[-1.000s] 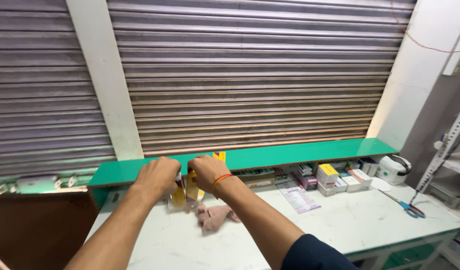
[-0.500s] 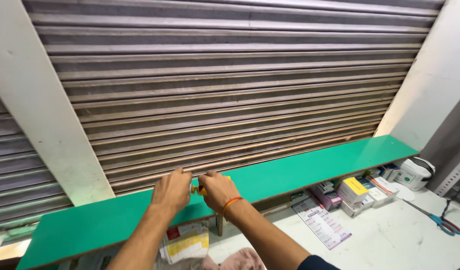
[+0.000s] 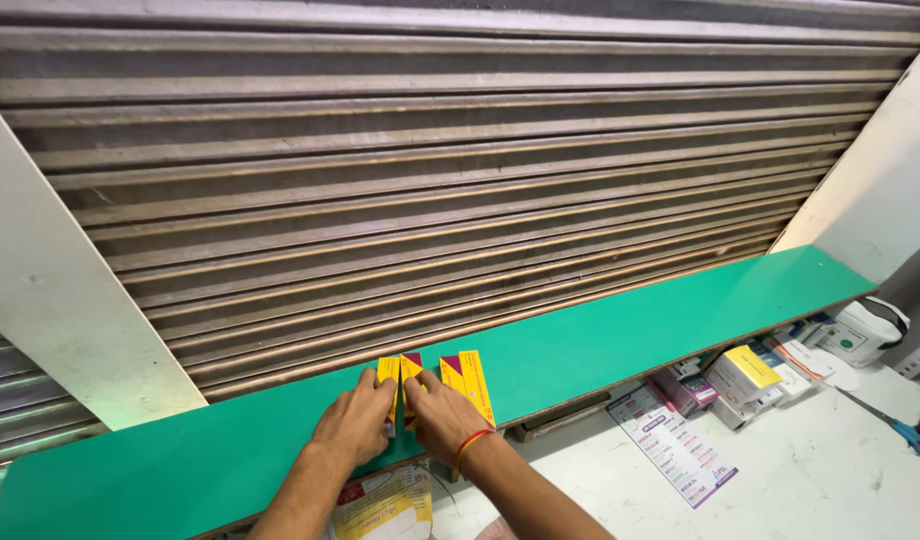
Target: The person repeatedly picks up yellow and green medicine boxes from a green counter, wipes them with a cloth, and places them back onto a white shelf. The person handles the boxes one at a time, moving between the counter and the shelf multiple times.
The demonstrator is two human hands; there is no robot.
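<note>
Both my hands rest on a long green shelf [image 3: 630, 335] in front of a grey roller shutter. My left hand [image 3: 358, 420] presses on a small yellow and maroon box [image 3: 388, 378] lying flat on the shelf. My right hand [image 3: 442, 415], with a red and orange band at the wrist, holds a second such box [image 3: 411, 368] right beside it. A third yellow and maroon box [image 3: 468, 383] lies flat just to the right, touching my right hand's edge.
The shutter [image 3: 460, 180] rises close behind the shelf, with a white pillar [image 3: 50, 300] at left. Below on the white table lie a printed leaflet [image 3: 670, 440], several small boxes [image 3: 740, 375], a white device [image 3: 865, 330], blue scissors [image 3: 915, 435] and a yellow packet [image 3: 385, 505].
My hands rose from above the table to the green shelf and set the yellow boxes flat on it. The view has moved closer to the shelf and shutter.
</note>
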